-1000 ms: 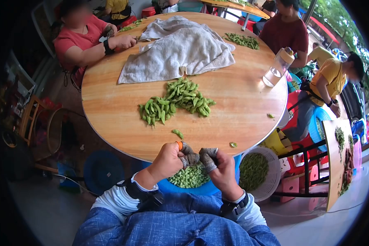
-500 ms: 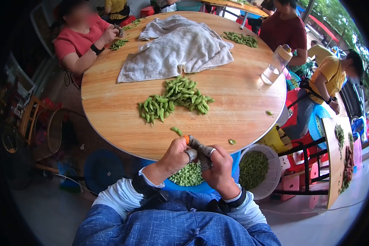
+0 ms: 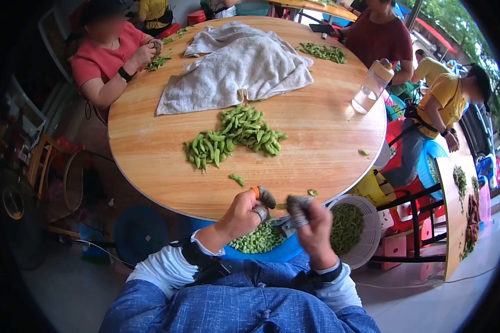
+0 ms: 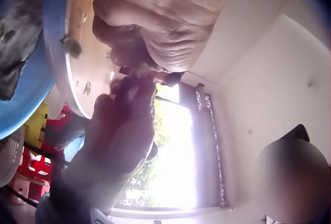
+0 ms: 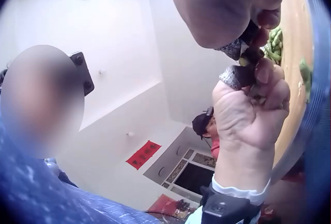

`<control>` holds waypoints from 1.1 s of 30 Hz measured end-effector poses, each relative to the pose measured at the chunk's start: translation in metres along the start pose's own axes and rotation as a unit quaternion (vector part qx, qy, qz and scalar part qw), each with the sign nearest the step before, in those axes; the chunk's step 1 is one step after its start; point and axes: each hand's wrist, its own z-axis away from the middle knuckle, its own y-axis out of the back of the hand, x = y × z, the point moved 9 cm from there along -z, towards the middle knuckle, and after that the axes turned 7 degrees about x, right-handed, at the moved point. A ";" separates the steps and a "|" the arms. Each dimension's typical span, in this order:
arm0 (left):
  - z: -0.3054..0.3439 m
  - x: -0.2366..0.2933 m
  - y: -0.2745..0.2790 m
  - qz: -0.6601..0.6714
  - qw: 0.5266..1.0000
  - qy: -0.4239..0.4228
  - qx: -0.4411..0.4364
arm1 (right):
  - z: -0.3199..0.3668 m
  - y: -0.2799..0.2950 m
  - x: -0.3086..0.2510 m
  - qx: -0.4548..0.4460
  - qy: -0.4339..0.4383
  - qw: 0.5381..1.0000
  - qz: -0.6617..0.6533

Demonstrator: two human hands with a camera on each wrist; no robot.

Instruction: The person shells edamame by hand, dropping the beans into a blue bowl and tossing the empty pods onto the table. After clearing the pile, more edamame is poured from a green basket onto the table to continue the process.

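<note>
In the head view my left hand (image 3: 240,215) and right hand (image 3: 315,227) face each other over the table's near edge, with dark wraps on thumbs and forefingers. A green soybean pod (image 3: 281,206) bridges their fingertips, pinched at both sides; the right hand is blurred. In the right wrist view a small green bit of the pod (image 5: 243,61) shows between the wrapped tips. Below the hands is a blue basin (image 3: 272,256) holding shelled green beans (image 3: 255,240). A heap of pods (image 3: 241,130) lies ahead on the round wooden table (image 3: 150,150).
Single pods (image 3: 237,179) lie near the table edge. Farther back are a grey cloth (image 3: 239,75) and a water bottle (image 3: 369,91). To the right, a white basket (image 3: 374,233) of pods stands low. Other people sit around, one in a red shirt (image 3: 103,58) at left.
My hands first met over the basin, then overlapped at the fingers; now the right hand has moved right and a gap shows between them. The person at the right has leaned toward the table.
</note>
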 end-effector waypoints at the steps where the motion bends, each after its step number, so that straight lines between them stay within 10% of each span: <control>1: 0.002 0.004 0.003 -0.042 0.999 -0.001 0.003 | -0.003 0.016 0.008 0.036 -0.021 0.998 -0.039; 8: 0.002 0.004 -0.021 -0.526 0.839 -0.122 -0.072 | -0.010 0.103 0.004 0.130 -0.004 0.959 0.253; 11: -0.001 0.008 -0.021 -0.479 0.865 -0.144 -0.045 | 0.010 0.074 0.026 0.026 -0.086 0.992 0.092; 14: -0.006 -0.002 -0.004 -0.094 0.995 -0.034 0.012 | 0.026 0.022 0.033 -0.108 -0.153 0.980 -0.072; 17: -0.003 -0.003 -0.001 0.146 0.988 0.052 0.029 | 0.034 -0.021 0.033 -0.198 -0.195 0.948 -0.155; 21: 0.006 0.003 0.003 0.164 0.982 0.025 0.086 | 0.021 -0.032 0.024 -0.134 -0.137 0.972 -0.136; 33: 0.016 0.029 -0.001 -0.343 0.927 -0.153 -0.015 | 0.013 -0.021 0.031 -0.116 -0.116 0.985 -0.059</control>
